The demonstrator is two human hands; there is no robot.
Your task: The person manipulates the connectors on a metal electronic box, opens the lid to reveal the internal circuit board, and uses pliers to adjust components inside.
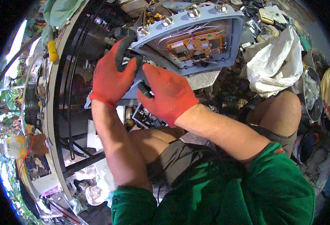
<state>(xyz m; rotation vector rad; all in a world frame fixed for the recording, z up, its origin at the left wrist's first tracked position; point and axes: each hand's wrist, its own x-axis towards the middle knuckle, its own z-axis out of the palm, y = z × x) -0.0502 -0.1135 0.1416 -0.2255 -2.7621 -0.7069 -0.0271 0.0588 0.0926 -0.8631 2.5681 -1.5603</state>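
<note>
A blue-grey metal enclosure (232, 45) rests tilted in front of me, its face uncovered. Round silver connectors (193, 12) line its upper edge, and an orange circuit board (198, 45) with white wires sits inside. A matching blue-grey panel (133, 87) lies partly behind my hands. Both hands wear red gloves with dark fingertips. My left hand (116, 73) is bent round at the enclosure's left corner, thumb and forefinger curled toward each other. Close beside it, my right hand (168, 92) has its fingers drawn together over the panel. Whatever lies between the fingers of either hand is hidden.
A black metal frame (72, 75) with a pale rail (54, 93) runs along my left. At right are a crumpled white sack (274, 63) and electronic scrap (251, 32). A yellow handle (52, 51) hangs at upper left. My bent knee (285, 108) is at right.
</note>
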